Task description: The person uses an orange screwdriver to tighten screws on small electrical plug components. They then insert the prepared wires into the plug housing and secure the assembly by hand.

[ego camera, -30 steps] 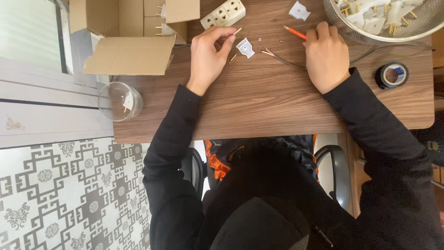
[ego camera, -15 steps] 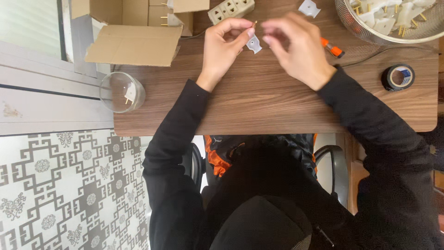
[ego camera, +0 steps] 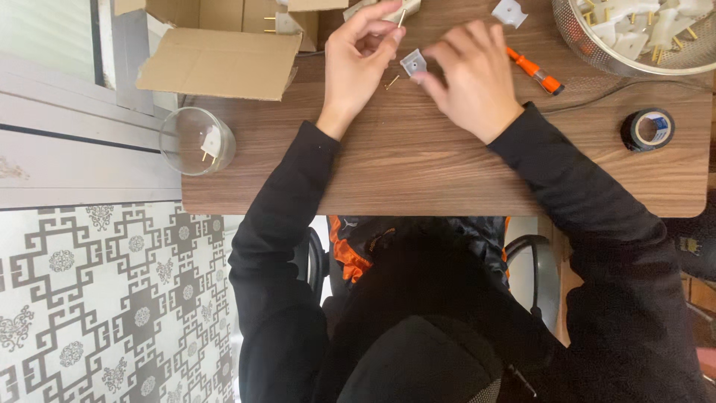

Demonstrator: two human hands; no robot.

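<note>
White plug cover (ego camera: 412, 63) now pinched in right hand's (ego camera: 471, 78) grip; left hand (ego camera: 363, 54), drawn back beside it, pinches a brass pin (ego camera: 402, 18) above the worktop (ego camera: 418, 160).

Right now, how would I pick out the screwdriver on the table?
Start at the metal bowl in the table's far right corner. Just left of it, beside the right hand, lies the screwdriver: the only orange thing on the wood.

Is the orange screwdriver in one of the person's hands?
No, the orange screwdriver lies on the table beside the right hand, which holds a small white piece.
</note>
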